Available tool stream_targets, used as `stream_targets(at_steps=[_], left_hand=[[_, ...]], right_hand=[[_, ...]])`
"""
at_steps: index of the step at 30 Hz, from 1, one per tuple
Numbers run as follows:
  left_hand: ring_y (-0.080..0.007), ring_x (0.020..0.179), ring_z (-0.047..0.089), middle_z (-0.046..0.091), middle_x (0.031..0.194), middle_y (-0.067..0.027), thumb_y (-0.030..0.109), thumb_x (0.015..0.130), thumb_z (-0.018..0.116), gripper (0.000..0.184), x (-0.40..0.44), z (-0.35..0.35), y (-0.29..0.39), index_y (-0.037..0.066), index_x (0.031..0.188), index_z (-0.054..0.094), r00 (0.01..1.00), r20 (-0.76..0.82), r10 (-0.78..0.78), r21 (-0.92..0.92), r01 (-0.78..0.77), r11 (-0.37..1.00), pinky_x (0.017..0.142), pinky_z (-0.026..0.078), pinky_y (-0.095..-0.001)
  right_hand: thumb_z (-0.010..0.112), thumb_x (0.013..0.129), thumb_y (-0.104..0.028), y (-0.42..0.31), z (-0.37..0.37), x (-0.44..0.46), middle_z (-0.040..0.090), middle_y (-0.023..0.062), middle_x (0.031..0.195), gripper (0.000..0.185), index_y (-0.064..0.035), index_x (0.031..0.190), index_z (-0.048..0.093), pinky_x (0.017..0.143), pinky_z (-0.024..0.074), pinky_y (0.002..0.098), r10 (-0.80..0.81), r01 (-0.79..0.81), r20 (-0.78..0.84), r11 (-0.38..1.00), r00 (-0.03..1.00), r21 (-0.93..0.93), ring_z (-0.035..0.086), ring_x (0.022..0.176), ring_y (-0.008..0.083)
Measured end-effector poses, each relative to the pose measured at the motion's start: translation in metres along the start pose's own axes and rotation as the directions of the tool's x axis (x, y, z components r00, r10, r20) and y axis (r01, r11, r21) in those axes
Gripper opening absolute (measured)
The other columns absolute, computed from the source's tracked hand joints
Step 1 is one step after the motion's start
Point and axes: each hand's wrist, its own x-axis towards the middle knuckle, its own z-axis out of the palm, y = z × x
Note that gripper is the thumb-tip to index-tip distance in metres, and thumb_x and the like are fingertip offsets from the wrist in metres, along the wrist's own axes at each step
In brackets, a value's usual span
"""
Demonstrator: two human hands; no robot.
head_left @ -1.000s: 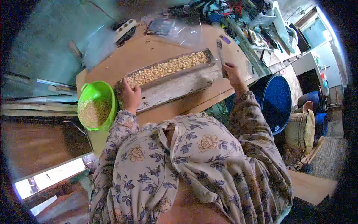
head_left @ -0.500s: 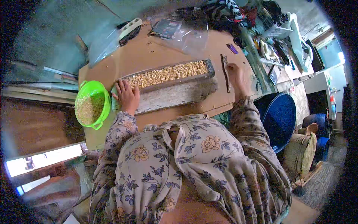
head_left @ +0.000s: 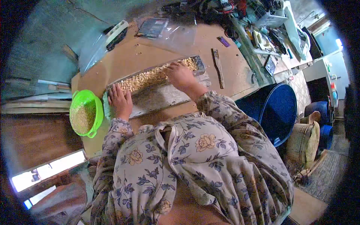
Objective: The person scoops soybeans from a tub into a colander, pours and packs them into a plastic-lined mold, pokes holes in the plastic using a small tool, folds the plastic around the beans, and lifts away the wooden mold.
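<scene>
A long wooden trough (head_left: 161,98) lies slanted on the brown tabletop, filled with pale kernels (head_left: 144,80). My left hand (head_left: 120,102) rests with spread fingers on the trough's left end. Over the kernels in its right half is my right hand (head_left: 180,78), its fingers reaching down onto them; whether they pinch any is too small to tell. To the right of the trough, a thin dark wooden stick (head_left: 217,68) lies on the table, untouched. Left of my left hand sits a bright green basket (head_left: 98,112) holding more pale grain.
Clear plastic (head_left: 180,35) and a power strip (head_left: 117,32) lie at the table's back. A purple object (head_left: 224,41) is near the back right. Blue barrels (head_left: 279,112) and a woven basket (head_left: 302,142) stand at the right, below a cluttered side table.
My right hand has let go of the stick and moved left onto the kernels. The stick now lies on the table. My left hand stays at the trough's left end.
</scene>
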Motion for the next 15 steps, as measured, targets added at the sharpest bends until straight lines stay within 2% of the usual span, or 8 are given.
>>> stream_targets(at_steps=[2, 3, 5, 8, 10, 11, 14, 15], left_hand=[[-0.0348, 0.121, 0.028, 0.031, 0.131, -0.0188, 0.032, 0.083, 0.042, 0.049, 0.002, 0.000, -0.006, 0.000, 0.120, 0.038, 0.999, -0.036, 0.000, -0.162, -0.006, 0.987, 0.095, 0.021, -0.0506], [-0.0352, 0.120, 0.029, 0.032, 0.130, -0.0201, 0.031, 0.083, 0.041, 0.047, 0.005, 0.003, -0.010, -0.001, 0.118, 0.039, 0.998, -0.049, 0.026, -0.134, -0.032, 0.990, 0.093, 0.024, -0.0503], [-0.0347, 0.120, 0.029, 0.031, 0.130, -0.0201, 0.032, 0.083, 0.042, 0.048, 0.005, 0.006, -0.015, -0.001, 0.119, 0.038, 0.999, -0.026, 0.024, -0.089, -0.026, 0.996, 0.094, 0.024, -0.0496], [-0.0339, 0.120, 0.028, 0.031, 0.131, -0.0196, 0.033, 0.083, 0.042, 0.051, 0.006, 0.006, -0.017, 0.000, 0.122, 0.036, 0.999, -0.002, 0.036, -0.012, -0.036, 0.999, 0.095, 0.023, -0.0484], [-0.0334, 0.121, 0.028, 0.030, 0.131, -0.0192, 0.033, 0.083, 0.042, 0.052, 0.004, 0.004, -0.014, 0.000, 0.123, 0.035, 0.999, 0.005, 0.049, 0.013, -0.049, 0.999, 0.096, 0.022, -0.0478], [-0.0332, 0.121, 0.028, 0.030, 0.131, -0.0189, 0.033, 0.083, 0.041, 0.052, 0.003, 0.000, -0.010, 0.001, 0.124, 0.034, 0.999, 0.008, 0.040, 0.020, -0.040, 0.999, 0.096, 0.021, -0.0477], [-0.0330, 0.121, 0.027, 0.030, 0.131, -0.0185, 0.033, 0.084, 0.041, 0.053, 0.002, 0.000, -0.010, 0.001, 0.125, 0.033, 0.999, 0.005, 0.040, 0.017, -0.040, 0.999, 0.096, 0.020, -0.0480], [-0.0331, 0.122, 0.027, 0.030, 0.132, -0.0183, 0.034, 0.084, 0.041, 0.053, 0.002, 0.003, -0.011, 0.002, 0.125, 0.033, 0.999, -0.009, 0.048, 0.005, -0.048, 0.999, 0.096, 0.020, -0.0484]], right_hand=[[0.049, 0.076, -0.020, -0.003, 0.010, 0.000, 0.058, 0.0095, 0.090, 0.023, -0.0118, 0.095, 0.059, 0.082, 0.0399, 0.0373, -0.137, 0.065, -0.393, 0.979, 0.909, -0.191, 0.054, 0.091, 0.0263], [0.049, 0.076, -0.020, -0.002, 0.009, -0.001, 0.058, 0.0095, 0.090, 0.023, -0.0118, 0.095, 0.059, 0.082, 0.0399, 0.0373, -0.134, 0.062, -0.391, 0.980, 0.911, -0.190, 0.054, 0.091, 0.0263], [0.050, 0.076, -0.019, 0.002, 0.000, -0.003, 0.058, 0.0105, 0.092, 0.029, -0.0119, 0.103, 0.056, 0.080, 0.0408, 0.0372, -0.001, -0.004, -0.105, 0.999, 0.994, -0.051, 0.054, 0.090, 0.0264], [0.050, 0.077, -0.017, 0.019, -0.016, -0.008, 0.058, 0.0124, 0.095, 0.029, -0.0098, 0.105, 0.055, 0.077, 0.0423, 0.0361, 0.180, -0.162, -0.166, 0.979, 0.969, 0.121, 0.054, 0.091, 0.0278], [0.051, 0.076, -0.015, 0.065, -0.007, -0.021, 0.058, 0.0134, 0.091, 0.025, -0.0080, 0.098, 0.058, 0.073, 0.0434, 0.0368, 0.429, -0.287, -0.392, 0.883, 0.814, 0.371, 0.054, 0.086, 0.0302], [0.050, 0.076, -0.015, 0.109, 0.017, -0.026, 0.059, 0.0143, 0.087, 0.022, -0.0078, 0.095, 0.059, 0.071, 0.0440, 0.0378, 0.580, -0.381, -0.302, 0.766, 0.756, 0.517, 0.055, 0.083, 0.0314], [0.049, 0.075, -0.013, 0.148, 0.015, -0.056, 0.059, 0.0152, 0.078, 0.019, -0.0079, 0.088, 0.062, 0.065, 0.0463, 0.0400, 0.616, -0.599, -0.126, 0.786, 0.778, 0.152, 0.058, 0.075, 0.0343], [0.049, 0.075, -0.013, 0.160, 0.024, -0.061, 0.059, 0.0152, 0.078, 0.019, -0.0078, 0.088, 0.062, 0.065, 0.0463, 0.0400, 0.612, -0.595, -0.128, 0.790, 0.780, 0.150, 0.058, 0.075, 0.0343]])
